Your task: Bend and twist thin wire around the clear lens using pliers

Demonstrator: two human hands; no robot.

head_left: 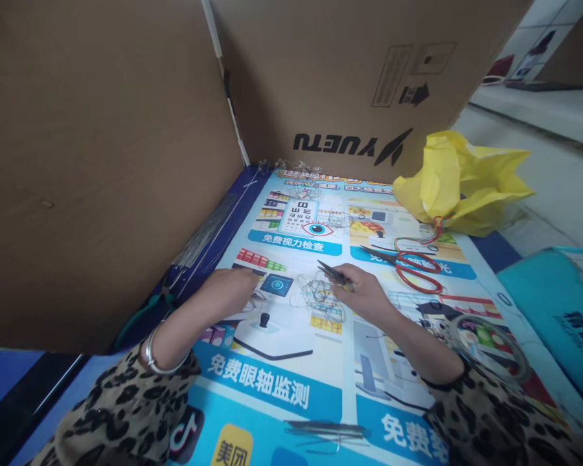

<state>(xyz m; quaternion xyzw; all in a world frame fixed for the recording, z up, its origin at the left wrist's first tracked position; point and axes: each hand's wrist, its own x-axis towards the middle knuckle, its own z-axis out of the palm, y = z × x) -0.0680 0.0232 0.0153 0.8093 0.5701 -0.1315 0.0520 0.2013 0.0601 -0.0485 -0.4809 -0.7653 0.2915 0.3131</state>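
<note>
My right hand (362, 288) is closed around small pliers (337, 275), whose two dark pointed jaws stand slightly apart and face left. Just below the jaws lies a tangle of thin wire (320, 294) on the printed poster. My left hand (233, 291) is to the left of the tangle, fingers curled together; anything pinched in them is too small to make out. Red-handled scissors (420, 268) rest beyond my right hand. Teal-handled pliers (162, 298) lie beside my left forearm, partly hidden by the cardboard.
Tall cardboard panels (111, 162) stand at the left and back. A crumpled yellow bag (459, 184) and a teal box (558, 317) sit at the right. Nearer are a coil of clear line (490, 346) and a bundle of straight dark wires (328, 428) on the poster (272, 417).
</note>
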